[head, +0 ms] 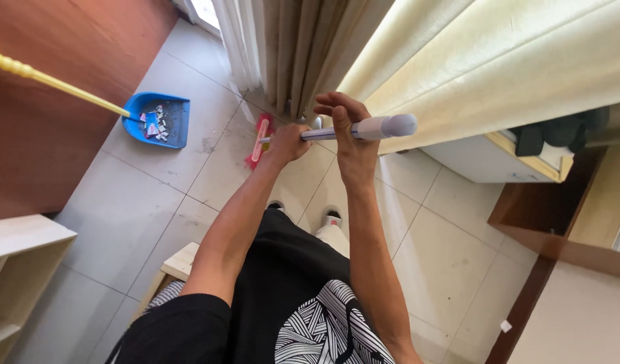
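Both my hands grip the broom handle (364,128).
Left hand (287,143) lower, right hand (350,131) near the top; blue dustpan (158,120) lies beyond my left.

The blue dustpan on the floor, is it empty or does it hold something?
Not empty. The blue dustpan lies flat on the tiled floor with a small pile of pink and whitish scraps inside it.

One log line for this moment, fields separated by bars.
left hand: holds broom handle | right hand: holds handle near top | broom head: on floor | blue dustpan: holds debris
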